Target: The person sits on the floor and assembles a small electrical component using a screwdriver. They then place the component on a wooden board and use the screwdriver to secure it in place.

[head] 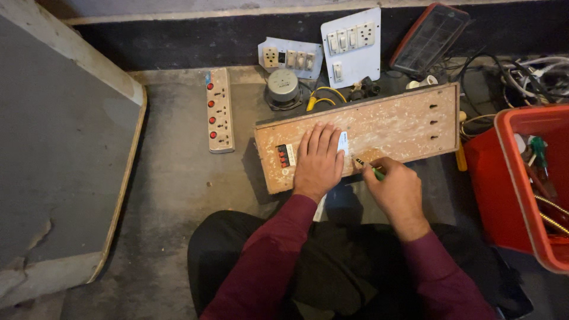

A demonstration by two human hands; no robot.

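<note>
A long, paint-speckled wooden board box (391,127) lies on the floor in front of me. My left hand (319,160) presses flat on it, fingers spread, covering most of a small white plate (342,143). A black terminal block with red tabs (284,155) sits just left of that hand. My right hand (396,189) grips a green-handled screwdriver (368,168), its tip touching the board beside the white plate.
A grey power strip with red switches (219,111) lies to the left. Two white switch plates (352,46), a round metal part (282,88), yellow wires and a dark panel with a red rim (428,37) sit behind. A red tool bin (521,178) stands right. A grey slab (59,148) lies at the far left.
</note>
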